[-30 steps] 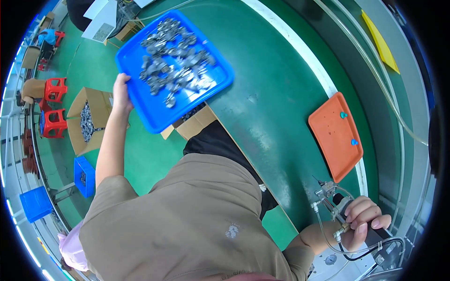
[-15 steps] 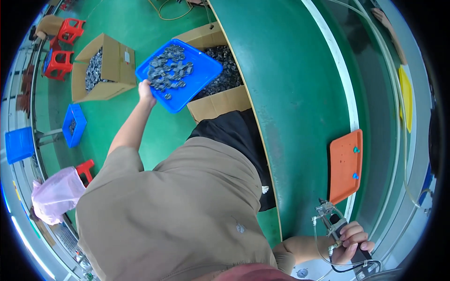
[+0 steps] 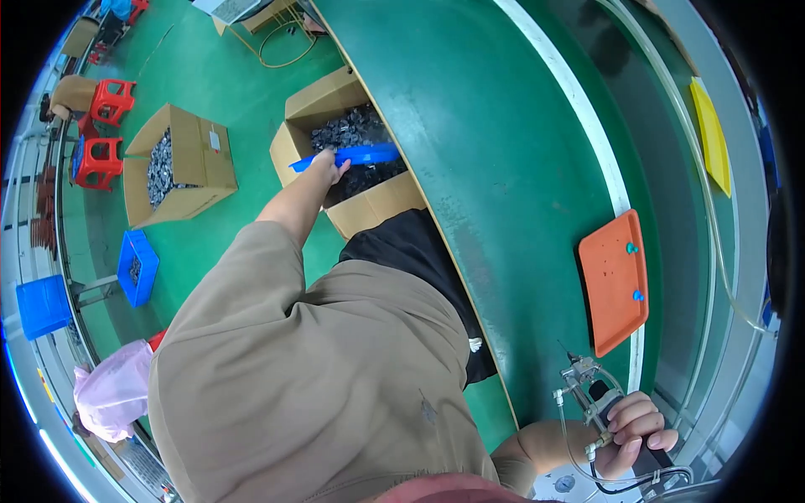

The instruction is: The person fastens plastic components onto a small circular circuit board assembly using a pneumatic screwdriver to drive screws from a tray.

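With my left hand (image 3: 329, 167) I grip the edge of a blue plastic tray (image 3: 373, 154), which is tipped nearly edge-on over an open cardboard box (image 3: 379, 201). Many small dark parts (image 3: 348, 130) lie in that box; the tray's inner face is turned from view. At the lower right, my right hand (image 3: 636, 429) has its fingers wrapped round the dark body of a pneumatic device (image 3: 587, 381) with metal fittings and clear hoses. Beyond the device, an orange tray (image 3: 612, 281) carries two small blue-green pegs.
A green worktable (image 3: 503, 168) with a white stripe runs along my right. Another cardboard box (image 3: 205, 159) of dark parts stands left, near red stools (image 3: 101, 163) and a blue bin (image 3: 138, 268). A yellow tray (image 3: 711, 138) leans at the far right.
My left hand has brought the blue tray over the box and tipped it from flat to steep; the parts on it no longer show. My right hand keeps its grip on the device.
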Demonstrator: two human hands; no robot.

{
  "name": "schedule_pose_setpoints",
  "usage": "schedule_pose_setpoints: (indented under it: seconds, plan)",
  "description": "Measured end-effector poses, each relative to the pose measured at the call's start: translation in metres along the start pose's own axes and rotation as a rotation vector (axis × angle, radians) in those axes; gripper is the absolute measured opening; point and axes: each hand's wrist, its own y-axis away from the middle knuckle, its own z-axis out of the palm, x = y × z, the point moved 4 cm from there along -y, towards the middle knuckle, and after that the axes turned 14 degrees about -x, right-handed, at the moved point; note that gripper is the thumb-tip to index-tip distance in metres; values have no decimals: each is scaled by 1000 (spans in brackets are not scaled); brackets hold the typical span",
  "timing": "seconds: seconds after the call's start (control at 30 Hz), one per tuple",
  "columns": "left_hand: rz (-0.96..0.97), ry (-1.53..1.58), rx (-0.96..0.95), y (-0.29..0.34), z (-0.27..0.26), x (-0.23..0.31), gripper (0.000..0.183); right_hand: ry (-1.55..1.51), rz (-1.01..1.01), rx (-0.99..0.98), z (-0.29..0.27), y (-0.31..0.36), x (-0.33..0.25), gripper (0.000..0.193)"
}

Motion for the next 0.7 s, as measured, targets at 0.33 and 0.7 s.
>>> schedule_pose_setpoints:
  seconds: [0.33, 0.7]
  plan:
    - [4, -251, -90, 50, -124, 34, 26, 6, 11, 23, -4, 5, 0, 20]
    - [745, 12, -396, 213, -173, 181, 49, 12, -7, 10, -8, 3, 1, 23]
